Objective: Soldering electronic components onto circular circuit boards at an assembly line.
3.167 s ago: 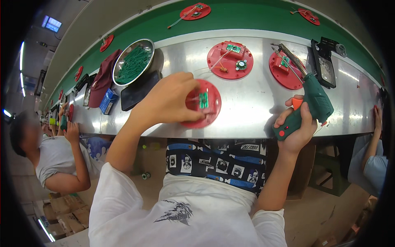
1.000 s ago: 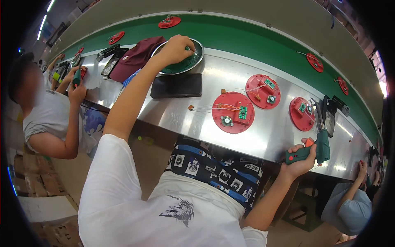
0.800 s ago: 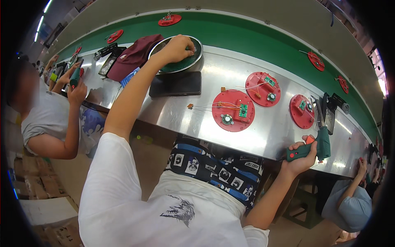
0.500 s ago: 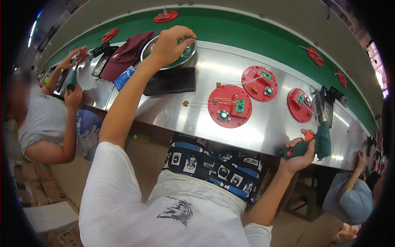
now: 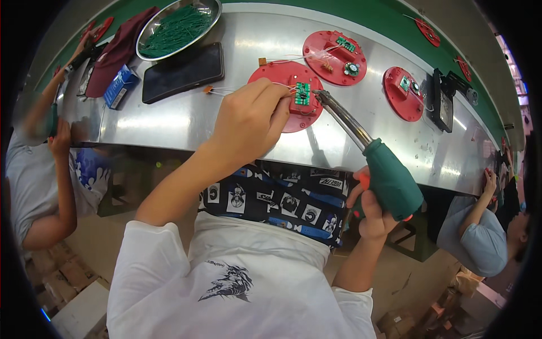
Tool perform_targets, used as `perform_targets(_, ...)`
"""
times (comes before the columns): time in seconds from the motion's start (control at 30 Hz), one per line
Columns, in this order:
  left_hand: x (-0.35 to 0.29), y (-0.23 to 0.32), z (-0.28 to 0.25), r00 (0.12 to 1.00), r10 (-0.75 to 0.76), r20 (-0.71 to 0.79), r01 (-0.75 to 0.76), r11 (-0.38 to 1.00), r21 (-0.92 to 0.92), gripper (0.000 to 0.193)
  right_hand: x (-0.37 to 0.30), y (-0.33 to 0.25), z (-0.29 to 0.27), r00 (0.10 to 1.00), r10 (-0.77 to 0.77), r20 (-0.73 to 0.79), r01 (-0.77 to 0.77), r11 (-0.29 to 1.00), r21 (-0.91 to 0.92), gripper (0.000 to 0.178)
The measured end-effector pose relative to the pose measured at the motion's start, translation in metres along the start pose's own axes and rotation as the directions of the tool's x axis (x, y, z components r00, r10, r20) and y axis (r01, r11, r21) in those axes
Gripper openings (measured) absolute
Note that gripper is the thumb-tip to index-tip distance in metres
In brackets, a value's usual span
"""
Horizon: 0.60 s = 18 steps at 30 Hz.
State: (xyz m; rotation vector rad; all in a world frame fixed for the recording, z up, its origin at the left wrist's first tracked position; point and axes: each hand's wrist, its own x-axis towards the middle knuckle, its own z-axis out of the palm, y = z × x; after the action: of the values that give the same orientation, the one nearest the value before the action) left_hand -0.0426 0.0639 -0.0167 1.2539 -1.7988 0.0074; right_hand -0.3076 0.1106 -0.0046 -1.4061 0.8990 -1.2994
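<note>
My left hand point(image 5: 248, 121) is closed in a pinch at the left edge of a small green circuit board point(image 5: 303, 94); whatever its fingertips hold is hidden. The board sits on a round red plastic plate point(image 5: 271, 71), which the hand partly covers. Thin wires run left from it to a small copper-coloured piece point(image 5: 208, 90). My right hand point(image 5: 374, 217) grips a green soldering gun point(image 5: 392, 175) with a red trigger. The gun's metal tip meets or hovers at the board's right edge, close to the left fingertips.
More red plates point(image 5: 333, 56) with boards lie behind and at right point(image 5: 402, 93). A metal bowl point(image 5: 217, 17) of green wires, a black phone point(image 5: 183, 73), a blue box point(image 5: 120, 87) and a maroon cap point(image 5: 116, 62) are at left. A black stand point(image 5: 443, 107) is at right. Co-workers sit both sides.
My left hand has come from the bowl down to the circuit board. My right hand has swung the soldering gun left, its tip now at the board. The view has shifted.
</note>
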Motion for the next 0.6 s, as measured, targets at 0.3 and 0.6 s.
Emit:
perform_targets(0.3,-0.002,-0.001,0.004,1.0,0.006,-0.005,-0.006,0.998,0.059,0.008,0.008,0.002,0.007,0.999,0.035,0.019,-0.035,0.999,-0.003,0.024)
perform_targets(0.6,-0.003,-0.004,0.007,0.999,0.033,-0.017,-0.032,0.996,0.081,0.007,0.014,0.001,0.002,0.989,0.108,0.099,-0.112,0.993,0.034,0.037)
